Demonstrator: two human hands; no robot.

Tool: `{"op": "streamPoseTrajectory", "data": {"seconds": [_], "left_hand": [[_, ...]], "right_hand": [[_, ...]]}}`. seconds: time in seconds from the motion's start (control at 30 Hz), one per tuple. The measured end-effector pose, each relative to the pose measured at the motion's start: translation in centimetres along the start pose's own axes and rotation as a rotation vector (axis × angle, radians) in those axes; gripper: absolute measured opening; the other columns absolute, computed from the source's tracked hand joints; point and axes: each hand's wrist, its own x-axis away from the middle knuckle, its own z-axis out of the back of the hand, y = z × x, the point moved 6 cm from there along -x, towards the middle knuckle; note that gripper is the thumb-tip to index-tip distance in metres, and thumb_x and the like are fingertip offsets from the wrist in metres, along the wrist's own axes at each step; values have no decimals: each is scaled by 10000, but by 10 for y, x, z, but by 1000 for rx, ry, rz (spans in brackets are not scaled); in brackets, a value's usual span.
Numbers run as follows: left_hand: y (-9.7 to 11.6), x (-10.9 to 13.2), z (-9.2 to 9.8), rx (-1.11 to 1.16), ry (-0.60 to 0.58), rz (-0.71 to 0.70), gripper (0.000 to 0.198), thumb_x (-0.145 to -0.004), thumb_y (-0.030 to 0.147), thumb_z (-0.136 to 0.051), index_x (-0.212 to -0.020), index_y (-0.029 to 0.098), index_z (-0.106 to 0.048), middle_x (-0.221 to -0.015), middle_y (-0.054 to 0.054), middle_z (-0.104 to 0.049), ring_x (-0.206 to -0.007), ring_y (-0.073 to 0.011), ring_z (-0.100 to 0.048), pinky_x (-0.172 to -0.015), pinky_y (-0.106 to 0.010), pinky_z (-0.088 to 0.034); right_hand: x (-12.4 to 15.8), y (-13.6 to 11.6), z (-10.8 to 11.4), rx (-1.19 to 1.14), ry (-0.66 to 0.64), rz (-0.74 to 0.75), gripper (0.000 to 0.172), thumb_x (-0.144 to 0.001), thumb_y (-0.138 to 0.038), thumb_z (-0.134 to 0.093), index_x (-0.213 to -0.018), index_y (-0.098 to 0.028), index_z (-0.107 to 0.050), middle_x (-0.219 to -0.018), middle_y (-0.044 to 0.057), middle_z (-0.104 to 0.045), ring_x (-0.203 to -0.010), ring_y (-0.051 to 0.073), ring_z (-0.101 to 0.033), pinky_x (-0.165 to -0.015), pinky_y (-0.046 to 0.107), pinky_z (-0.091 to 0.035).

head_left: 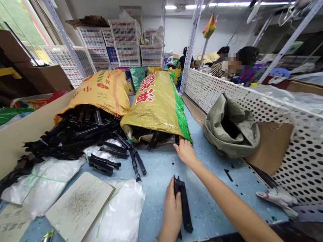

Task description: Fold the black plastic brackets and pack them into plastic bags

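My left hand (pixel 172 210) is closed round a long black plastic part (pixel 185 205) that rests on the blue table near its front edge. My right hand (pixel 185 150) reaches forward to the open mouth of the gold-and-green woven sack (pixel 156 104); its fingers are at another black part (pixel 177 139) in the opening and are partly hidden. A yellow sack (pixel 101 90) to the left spills a big heap of black plastic parts (pixel 73 134). Several loose black parts (pixel 118 156) lie between the heap and my hands.
White plastic bags (pixel 42 183) and a board (pixel 80 203) lie at front left. A crumpled olive bag (pixel 230 127) leans on the white perforated divider (pixel 297 134) at right, with white gloves (pixel 277 198) below it. People sit beyond the divider. White crates (pixel 123 40) are stacked at the back.
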Motion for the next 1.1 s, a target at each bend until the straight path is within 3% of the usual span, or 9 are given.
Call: {"op": "streamPoseTrajectory", "data": {"seconds": [0.1,0.2,0.33,0.4,0.53,0.73,0.87,0.97,1.1], "left_hand": [[-1,3,-13,-105,-64,-50,559,-871,182,-411,-1426,148,-354,-1499,-148,-369,-1407,-238,-299,-1173,-477,-200],[3,-6,2,-54,-73,-53,550,-872,225,-442,-1410,138,-372,-1505,-159,-349,-1408,-250,-294,-1176,-477,-186],[21,-30,31,302,-33,40,589,-884,395,-499,-1398,140,-366,-1488,-182,-365,-1356,-253,-389,-1119,-402,-314],[34,-40,41,492,20,87,618,-871,487,-521,-1380,168,-375,-1438,-171,-435,-1287,-248,-471,-1034,-360,-407],[54,-38,51,624,50,141,453,-786,522,-642,-1059,164,-594,-922,-65,-663,-816,-168,-631,-730,-256,-495],[60,-4,42,695,-97,217,397,-728,465,-719,-961,169,-595,-721,20,-574,-544,-86,-512,-508,-206,-419],[57,-3,47,626,-24,192,409,-725,472,-715,-971,168,-596,-616,47,-542,-516,-88,-503,-494,-198,-401],[53,-9,63,624,79,179,394,-701,486,-726,-901,166,-611,-636,31,-580,-545,-96,-531,-535,-206,-425],[48,-12,76,644,152,191,378,-681,501,-734,-804,159,-630,-746,-15,-646,-633,-116,-580,-599,-223,-455]], "right_hand": [[-36,0,0,8,-2,-79,410,-934,-265,-425,-1251,-10,-475,-1115,322,-623,-1038,353,-615,-821,417,-453],[-30,2,1,-18,-18,-123,410,-937,-241,-386,-1264,-11,-477,-1058,297,-661,-972,339,-659,-805,409,-467],[41,-3,-3,-112,-52,-80,506,-947,-305,-365,-1404,-89,-342,-1107,200,-676,-983,303,-663,-830,400,-481],[88,-19,-2,-317,-39,125,546,-938,-327,-399,-1446,-161,-290,-1231,171,-620,-1082,293,-614,-892,415,-466],[145,-37,9,-592,-84,365,302,-960,-338,-408,-1230,-258,-517,-1157,94,-622,-1069,238,-580,-906,367,-459],[106,-37,26,-497,191,466,283,-961,-420,-386,-984,-191,-550,-916,95,-589,-884,238,-535,-799,382,-439],[90,-45,4,-606,40,387,391,-986,-467,-270,-795,-214,-498,-718,31,-530,-700,190,-511,-660,328,-429],[109,-47,-10,-702,-157,327,434,-1010,-427,-178,-755,-221,-463,-643,-7,-498,-605,153,-490,-593,285,-416],[162,-58,-10,-475,-99,674,341,-992,-429,-300,-872,-207,-529,-824,51,-577,-763,200,-485,-716,351,-394]]}}
